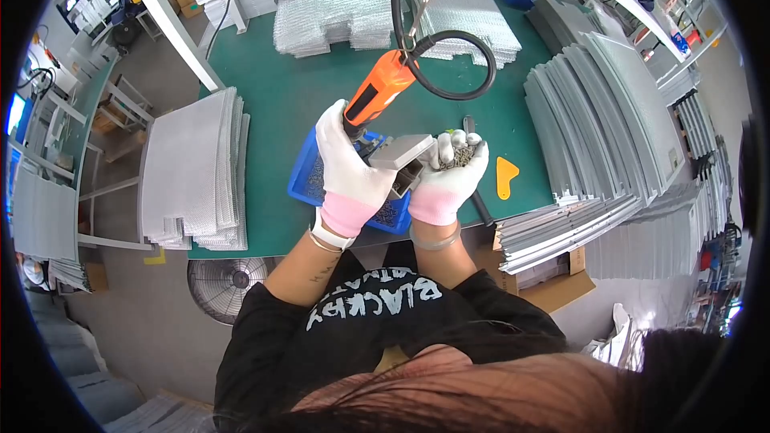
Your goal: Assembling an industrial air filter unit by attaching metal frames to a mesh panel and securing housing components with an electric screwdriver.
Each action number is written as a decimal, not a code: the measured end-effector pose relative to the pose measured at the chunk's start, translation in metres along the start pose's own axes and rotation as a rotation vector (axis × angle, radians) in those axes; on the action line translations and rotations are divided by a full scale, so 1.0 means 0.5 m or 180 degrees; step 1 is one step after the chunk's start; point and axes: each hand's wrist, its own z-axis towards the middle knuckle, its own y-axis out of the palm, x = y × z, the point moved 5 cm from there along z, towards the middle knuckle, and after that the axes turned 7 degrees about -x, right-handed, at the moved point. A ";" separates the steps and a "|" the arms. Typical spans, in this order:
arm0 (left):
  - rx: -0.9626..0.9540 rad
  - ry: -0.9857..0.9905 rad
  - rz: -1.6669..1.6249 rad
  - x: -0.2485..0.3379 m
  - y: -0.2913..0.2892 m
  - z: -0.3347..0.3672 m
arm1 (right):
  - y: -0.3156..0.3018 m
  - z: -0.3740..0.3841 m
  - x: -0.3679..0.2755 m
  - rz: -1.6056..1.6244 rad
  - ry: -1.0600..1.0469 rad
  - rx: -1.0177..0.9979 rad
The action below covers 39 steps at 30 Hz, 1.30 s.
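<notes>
My left hand point(345, 152), in a white glove with a pink cuff, is wrapped round the lower end of an orange power tool point(383, 87). The tool hangs from a cord and hook above the bench. By its lower end is a grey box point(405, 180) whose lid point(401, 151) is tilted up. Right beside this box, my right hand point(449, 188) is cupped palm up, fingers curled over a heap of small metal fasteners point(459, 159). Underneath both hands stands a blue bin point(301, 175) of similar small parts, partly hidden by the gloves and box.
The green bench point(269, 132) carries stacks of grey sheet panels at the left point(192, 168), back point(333, 4) and right point(597, 112). A yellow scraper point(505, 177) and a dark-handled tool point(482, 208) lie right of my hands. A floor fan point(227, 285) stands below the front edge.
</notes>
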 end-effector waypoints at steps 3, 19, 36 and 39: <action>0.0005 -0.0110 -0.0143 -0.004 0.003 -0.007 | 0.003 -0.012 -0.004 -0.0138 -0.0161 -0.0158; 0.0059 -0.0019 0.0116 -0.004 -0.003 -0.019 | 0.022 -0.049 0.004 -0.0737 -0.0418 -0.0364; 0.0027 0.0037 0.0115 -0.006 -0.009 -0.018 | 0.027 -0.062 0.016 -0.1136 -0.0616 -0.0321; 0.0021 -0.0054 0.0047 -0.017 -0.006 -0.018 | 0.029 -0.060 0.014 -0.1026 -0.0758 -0.0734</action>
